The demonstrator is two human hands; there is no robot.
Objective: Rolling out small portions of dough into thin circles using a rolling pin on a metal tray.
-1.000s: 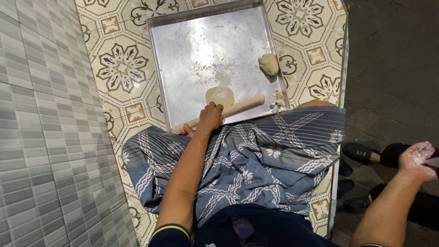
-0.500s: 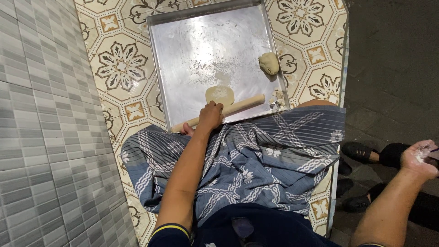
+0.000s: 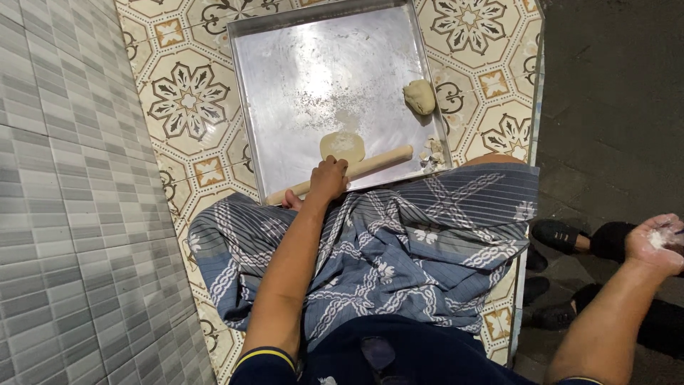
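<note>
On the big square steel tray sitting on the patterned tile floor, my left hand is closed over the long pale wooden rolling pin, which lies slanted along the tray's near edge. Just past the pin, touching it, is a small flattened disc of dough. A rounder lump of dough sits by the tray's right wall, and some crumbly scraps are in the tray's near right corner. My right hand is well off to the right of the tray, cupped palm-up with white flour on it, holding nothing.
</note>
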